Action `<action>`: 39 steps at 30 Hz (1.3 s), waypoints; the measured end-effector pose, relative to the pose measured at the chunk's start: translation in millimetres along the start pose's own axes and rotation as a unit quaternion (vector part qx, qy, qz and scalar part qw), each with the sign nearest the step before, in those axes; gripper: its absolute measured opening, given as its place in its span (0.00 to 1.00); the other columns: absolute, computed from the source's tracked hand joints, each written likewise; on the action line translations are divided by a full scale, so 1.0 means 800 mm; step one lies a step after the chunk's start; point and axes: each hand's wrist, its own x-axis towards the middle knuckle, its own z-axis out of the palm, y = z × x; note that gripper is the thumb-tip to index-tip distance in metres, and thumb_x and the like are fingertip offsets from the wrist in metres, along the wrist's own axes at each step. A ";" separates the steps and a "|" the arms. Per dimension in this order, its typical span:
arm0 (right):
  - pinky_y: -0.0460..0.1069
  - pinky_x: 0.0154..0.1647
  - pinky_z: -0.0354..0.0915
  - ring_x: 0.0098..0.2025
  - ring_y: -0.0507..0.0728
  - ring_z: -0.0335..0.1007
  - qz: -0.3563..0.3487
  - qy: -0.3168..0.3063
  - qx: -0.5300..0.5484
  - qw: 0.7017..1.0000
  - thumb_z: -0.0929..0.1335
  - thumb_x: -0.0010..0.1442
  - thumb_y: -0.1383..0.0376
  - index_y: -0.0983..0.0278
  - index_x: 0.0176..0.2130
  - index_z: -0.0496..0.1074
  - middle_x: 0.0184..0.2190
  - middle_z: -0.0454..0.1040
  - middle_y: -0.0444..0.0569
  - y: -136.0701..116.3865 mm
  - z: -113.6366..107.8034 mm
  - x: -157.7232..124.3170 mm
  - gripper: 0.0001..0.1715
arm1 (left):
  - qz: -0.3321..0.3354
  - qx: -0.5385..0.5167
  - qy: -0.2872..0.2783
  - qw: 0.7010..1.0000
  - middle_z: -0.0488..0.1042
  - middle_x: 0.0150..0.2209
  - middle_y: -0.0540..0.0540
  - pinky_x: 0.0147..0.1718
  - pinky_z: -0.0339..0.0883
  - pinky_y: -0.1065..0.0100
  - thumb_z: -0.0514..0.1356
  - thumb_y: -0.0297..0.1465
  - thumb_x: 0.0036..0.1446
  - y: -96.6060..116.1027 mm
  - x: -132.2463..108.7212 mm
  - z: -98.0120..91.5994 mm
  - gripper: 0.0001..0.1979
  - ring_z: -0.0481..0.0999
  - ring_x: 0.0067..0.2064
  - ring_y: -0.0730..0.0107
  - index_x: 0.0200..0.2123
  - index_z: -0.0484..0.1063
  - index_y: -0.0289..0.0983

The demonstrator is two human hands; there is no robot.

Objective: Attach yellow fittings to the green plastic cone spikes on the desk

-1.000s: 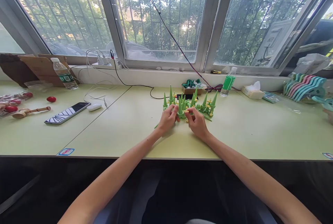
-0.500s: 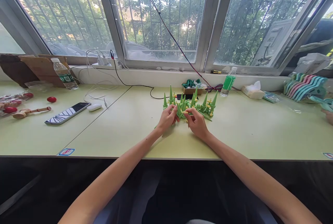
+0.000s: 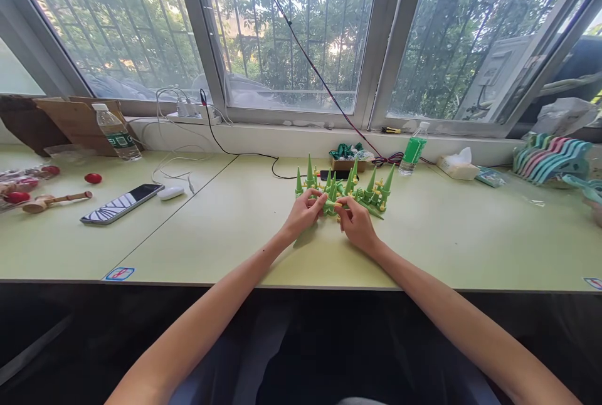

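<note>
Pinching one spike (image 3: 331,202), left hand (image 3: 303,215) and right hand (image 3: 358,226) each grip it tight. Seems light, stiff, sharp; hold the base.

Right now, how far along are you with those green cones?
Looks done: a cluster of cones stands upright on the table. In hand: the left hand and right hand pinch one held cone and a yellow peg between them. Left: what looks like a loose cone lies flat under the left wrist.

Left hand (image 3: 305,214) and right hand (image 3: 356,223) drew closer.
</note>
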 end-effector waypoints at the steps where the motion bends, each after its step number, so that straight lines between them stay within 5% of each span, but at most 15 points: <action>1: 0.46 0.22 0.61 0.21 0.52 0.64 0.002 0.001 -0.003 1.000 0.62 0.67 0.53 0.61 0.38 0.66 0.24 0.68 0.43 0.001 0.000 0.000 0.15 | 0.000 -0.003 -0.003 1.000 0.67 0.21 0.54 0.16 0.49 0.76 0.61 0.52 0.55 0.000 0.000 0.000 0.23 0.58 0.17 0.82 0.38 0.65 0.37; 14: 0.46 0.22 0.57 0.19 0.52 0.60 0.011 -0.010 -0.008 1.000 0.62 0.67 0.53 0.61 0.36 0.64 0.19 0.63 0.40 0.002 -0.003 0.000 0.14 | 0.057 0.029 -0.037 0.997 0.65 0.35 0.52 0.17 0.52 0.77 0.62 0.45 0.56 -0.013 0.002 -0.006 0.21 0.59 0.20 0.86 0.47 0.64 0.39; 22: 0.46 0.21 0.55 0.18 0.51 0.56 0.030 -0.026 0.009 0.999 0.62 0.66 0.50 0.61 0.34 0.64 0.18 0.62 0.39 0.002 -0.004 0.000 0.18 | 0.154 0.128 -0.011 0.980 0.69 0.48 0.44 0.24 0.62 0.76 0.61 0.38 0.59 -0.016 0.001 -0.006 0.15 0.62 0.25 0.85 0.47 0.66 0.38; 32: 0.45 0.21 0.52 0.19 0.48 0.55 0.012 0.010 0.000 1.000 0.62 0.67 0.53 0.62 0.34 0.63 0.22 0.61 0.39 0.001 0.000 0.002 0.17 | 0.164 0.144 0.024 0.976 0.69 0.45 0.46 0.23 0.61 0.76 0.60 0.36 0.60 -0.011 0.000 0.000 0.14 0.60 0.22 0.87 0.48 0.65 0.39; 39: 0.45 0.20 0.52 0.18 0.48 0.55 0.006 0.059 0.012 0.998 0.62 0.67 0.54 0.62 0.36 0.63 0.23 0.61 0.39 0.002 0.000 0.001 0.14 | 0.113 0.066 0.019 0.991 0.69 0.26 0.53 0.19 0.55 0.77 0.57 0.46 0.62 -0.010 0.003 0.002 0.18 0.62 0.20 0.82 0.43 0.64 0.38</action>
